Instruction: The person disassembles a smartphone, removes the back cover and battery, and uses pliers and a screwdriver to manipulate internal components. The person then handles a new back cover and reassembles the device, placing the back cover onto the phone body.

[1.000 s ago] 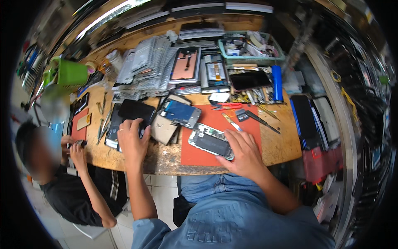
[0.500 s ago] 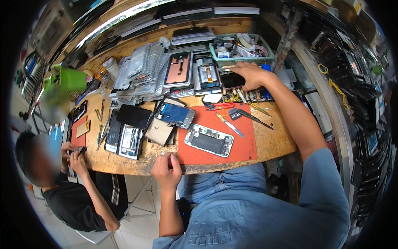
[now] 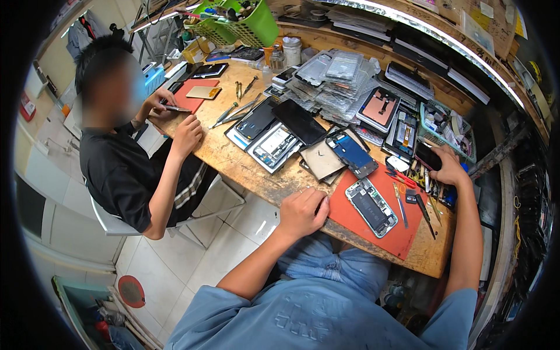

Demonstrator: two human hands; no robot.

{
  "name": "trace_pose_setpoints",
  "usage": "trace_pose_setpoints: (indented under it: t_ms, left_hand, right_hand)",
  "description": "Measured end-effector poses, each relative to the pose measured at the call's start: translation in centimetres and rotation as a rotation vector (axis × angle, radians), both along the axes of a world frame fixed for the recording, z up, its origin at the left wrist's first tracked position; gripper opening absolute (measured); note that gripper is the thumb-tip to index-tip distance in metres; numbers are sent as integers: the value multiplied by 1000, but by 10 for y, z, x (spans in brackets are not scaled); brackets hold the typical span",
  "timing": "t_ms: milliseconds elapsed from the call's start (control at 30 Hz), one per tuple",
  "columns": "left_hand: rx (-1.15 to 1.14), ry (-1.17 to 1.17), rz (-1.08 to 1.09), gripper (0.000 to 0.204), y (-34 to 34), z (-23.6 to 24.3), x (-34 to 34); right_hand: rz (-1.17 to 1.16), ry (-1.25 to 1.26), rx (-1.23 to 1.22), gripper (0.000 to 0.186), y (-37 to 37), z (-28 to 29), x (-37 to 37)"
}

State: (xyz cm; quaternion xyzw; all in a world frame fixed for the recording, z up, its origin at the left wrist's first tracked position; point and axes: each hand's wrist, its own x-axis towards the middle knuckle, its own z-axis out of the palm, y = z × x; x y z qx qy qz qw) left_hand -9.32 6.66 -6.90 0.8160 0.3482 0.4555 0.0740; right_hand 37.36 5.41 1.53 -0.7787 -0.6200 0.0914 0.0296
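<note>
My right hand (image 3: 451, 167) is closed round the edge of a dark phone (image 3: 429, 156), at the back right of the bench among tools beside a green basket. On the near bench edge rests my left hand (image 3: 304, 211), its fingers curled in; nothing shows in it. Just right of it, an opened phone (image 3: 371, 207) with battery and circuit board exposed lies on a red mat (image 3: 396, 247). Red-handled pliers (image 3: 402, 177), a thin metal blade (image 3: 400, 204) and black tweezers (image 3: 425, 214) lie beyond that phone. A blue phone frame (image 3: 352, 153) overlaps the mat's far left corner.
A co-worker (image 3: 125, 169) sits at the left, holding a small device over the bench. Stacked plastic trays (image 3: 341, 81), a tablet-like panel (image 3: 379, 107) and a green parts basket (image 3: 429, 135) fill the back. A black screen (image 3: 298, 121) lies across opened phones.
The view has swung left, bringing more of the co-worker and floor into sight. My right hand stays on the dark phone, and my left hand remains at the bench edge.
</note>
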Motion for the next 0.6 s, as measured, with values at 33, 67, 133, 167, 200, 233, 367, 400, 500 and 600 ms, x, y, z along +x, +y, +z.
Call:
trace_pose_setpoints:
  t_ms: [33,67,133,167,200,233,367,400,500,600]
  left_hand:
    - [-3,-2,2,4,0,-1,1]
    - [-6,-4,4,4,0,-2,2]
    - [-14,-10,-7,4,2,-2,3]
    - [-17,-14,-18,4,2,-2,5]
    - [-18,-10,-19,4,3,-2,4]
    - [-17,-6,-21,5,4,-2,3]
    - [-9,8,-22,5,1,0,1]
    - [-6,13,-25,5,1,-1,1]
    - [-8,49,-20,7,0,0,0]
    - [0,66,-22,8,0,0,1]
  right_hand:
    - [-15,44,-8,91,0,0,1]
    - [-31,89,-17,92,-1,-1,4]
    - [-34,170,-2,94,-6,-2,16]
    - [-19,206,21,95,-9,-7,24]
    - [7,250,47,96,-8,-5,17]
    - [6,172,63,96,-11,-2,12]
    - [71,26,277,83,-25,6,-24]
    - [92,58,335,79,-29,5,-31]
    - [136,106,419,64,-33,3,-56]
    - [128,97,482,56,-33,-1,-60]
